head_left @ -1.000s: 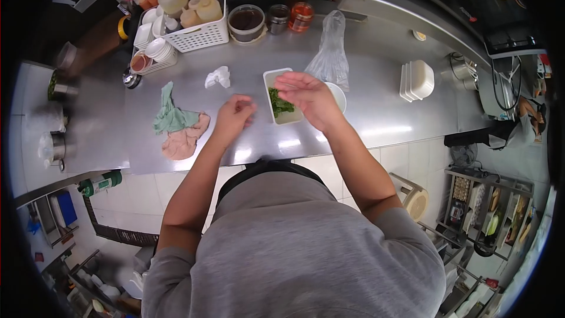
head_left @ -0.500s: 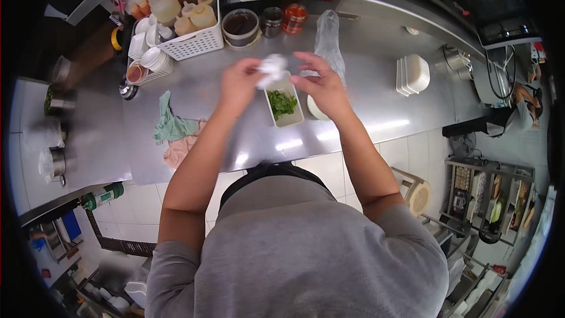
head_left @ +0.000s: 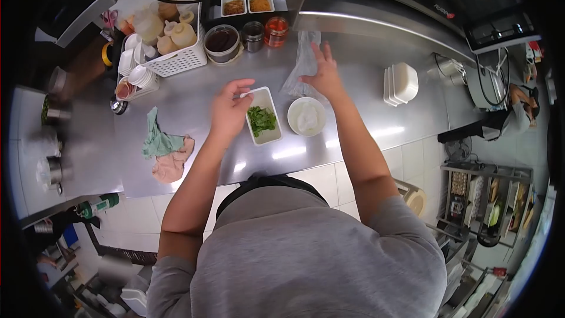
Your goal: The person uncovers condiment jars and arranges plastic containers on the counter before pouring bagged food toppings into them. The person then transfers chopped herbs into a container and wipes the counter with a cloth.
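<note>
A white rectangular tray (head_left: 274, 135) holds chopped green leaves (head_left: 261, 120) on the steel counter. My left hand (head_left: 229, 111) is at its upper left corner, fingers loosely bent and thumb apart, with nothing visible between them; whether it touches the rim I cannot tell. To the right of the tray stands a round white bowl (head_left: 292, 119) with a crumpled, whitish, thin-looking piece (head_left: 307, 118) inside. Beyond the bowl, my right hand (head_left: 325, 76) is open with fingers spread, over the right edge of a clear plastic bag (head_left: 301, 62) lying on the counter.
A white basket (head_left: 176, 62) of squeeze bottles stands at the back left, beside a tub of dark sauce (head_left: 222, 42) and two jars. Green and pink cloths (head_left: 168, 147) lie at the left. Stacked white containers (head_left: 402, 84) stand at the right. Another person (head_left: 518, 115) is at far right.
The crumpled white piece has left my left hand and now lies in the bowl. My left hand has lowered beside the tray; my right hand has opened wider over the bag. The view has shifted.
</note>
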### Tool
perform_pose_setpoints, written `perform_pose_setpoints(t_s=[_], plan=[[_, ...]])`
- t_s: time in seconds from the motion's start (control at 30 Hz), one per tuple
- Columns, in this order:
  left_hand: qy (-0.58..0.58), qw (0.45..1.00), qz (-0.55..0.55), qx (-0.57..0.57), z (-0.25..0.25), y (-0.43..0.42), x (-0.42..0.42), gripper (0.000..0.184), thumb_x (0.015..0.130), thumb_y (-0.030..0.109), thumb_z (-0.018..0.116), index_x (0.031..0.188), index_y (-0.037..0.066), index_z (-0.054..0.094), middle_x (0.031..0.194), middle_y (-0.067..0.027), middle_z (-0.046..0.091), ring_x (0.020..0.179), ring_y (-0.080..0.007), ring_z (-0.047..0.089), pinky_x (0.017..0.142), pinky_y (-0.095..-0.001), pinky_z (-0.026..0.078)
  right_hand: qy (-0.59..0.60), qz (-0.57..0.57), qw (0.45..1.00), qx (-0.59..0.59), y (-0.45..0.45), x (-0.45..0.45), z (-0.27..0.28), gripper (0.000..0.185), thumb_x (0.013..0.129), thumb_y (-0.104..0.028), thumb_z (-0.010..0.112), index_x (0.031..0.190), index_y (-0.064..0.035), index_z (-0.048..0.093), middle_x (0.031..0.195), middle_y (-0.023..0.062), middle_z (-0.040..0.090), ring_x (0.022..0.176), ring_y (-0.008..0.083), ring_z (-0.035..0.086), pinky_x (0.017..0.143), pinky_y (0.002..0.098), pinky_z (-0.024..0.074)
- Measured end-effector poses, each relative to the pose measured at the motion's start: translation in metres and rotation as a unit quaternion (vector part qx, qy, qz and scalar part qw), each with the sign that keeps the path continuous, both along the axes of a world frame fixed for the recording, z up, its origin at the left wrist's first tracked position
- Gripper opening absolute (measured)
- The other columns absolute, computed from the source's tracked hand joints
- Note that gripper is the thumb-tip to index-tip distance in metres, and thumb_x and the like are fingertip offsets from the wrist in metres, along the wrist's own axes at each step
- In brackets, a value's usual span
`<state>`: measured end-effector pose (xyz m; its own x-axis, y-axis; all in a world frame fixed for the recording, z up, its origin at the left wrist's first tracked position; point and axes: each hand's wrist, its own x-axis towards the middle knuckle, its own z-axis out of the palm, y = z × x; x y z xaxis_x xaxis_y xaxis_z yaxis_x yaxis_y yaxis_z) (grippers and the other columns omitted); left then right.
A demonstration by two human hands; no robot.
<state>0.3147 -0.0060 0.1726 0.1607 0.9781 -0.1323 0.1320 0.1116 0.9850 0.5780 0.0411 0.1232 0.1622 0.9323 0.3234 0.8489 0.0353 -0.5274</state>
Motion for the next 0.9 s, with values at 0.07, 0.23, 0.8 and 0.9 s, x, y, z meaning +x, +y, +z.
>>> perform_pose_setpoints(t_s=[0.07, 0.23, 0.8, 0.9], plan=[[0.010, 0.999, -0.005, 0.034, 0.000, -0.006, 0.011, 0.031, 0.083, 0.004, 0.061, 0.114, 0.006, 0.060, 0.111, -0.0072, 0.060, 0.102, -0.0187, 0.057, 0.086, -0.0304, 0.046, -0.001, 0.086, 0.993, -0.082, 0.031, 0.030, -0.027, 0.028, 0.075, -0.008, 0.067, 0.103, -0.0088, 0.067, 0.119, 0.0209, 0.057, 0.098, 0.0358, 0.060, 0.086, 0.0400, 0.0481], [0.128, 0.978, 0.003, 0.162, 0.010, -0.018, 0.018, 0.039, 0.078, 0.005, 0.064, 0.116, 0.008, 0.059, 0.119, -0.0134, 0.055, 0.107, -0.0296, 0.056, 0.090, -0.0373, 0.047, 0.086, 0.101, 0.988, 0.072, -0.008, 0.020, 0.033, 0.013, 0.078, -0.006, 0.063, 0.091, -0.0074, 0.067, 0.101, 0.0172, 0.061, 0.078, 0.0303, 0.063, 0.068, 0.0383, 0.0513], [0.184, 0.914, 0.277, 0.234, 0.010, 0.022, 0.022, 0.030, 0.076, 0.011, 0.066, 0.100, -0.006, 0.059, 0.082, -0.0135, 0.065, 0.072, -0.0211, 0.060, 0.069, -0.0318, 0.047, -0.040, 0.276, 0.942, -0.188, -0.106, 0.015, 0.001, 0.102, 0.057, -0.028, 0.081, 0.143, -0.0130, 0.029, 0.142, 0.0241, 0.027, 0.129, 0.0421, 0.030, 0.105, 0.0540, 0.0267], [0.216, 0.899, 0.328, 0.193, -0.012, 0.014, -0.018, 0.031, 0.073, 0.012, 0.067, 0.097, -0.006, 0.059, 0.079, -0.0121, 0.065, 0.070, -0.0208, 0.060, 0.067, -0.0317, 0.047, -0.035, 0.252, 0.943, -0.215, -0.102, 0.011, 0.005, 0.104, 0.054, -0.027, 0.082, 0.143, -0.0134, 0.030, 0.139, 0.0262, 0.029, 0.125, 0.0442, 0.032, 0.105, 0.0521, 0.0282]])
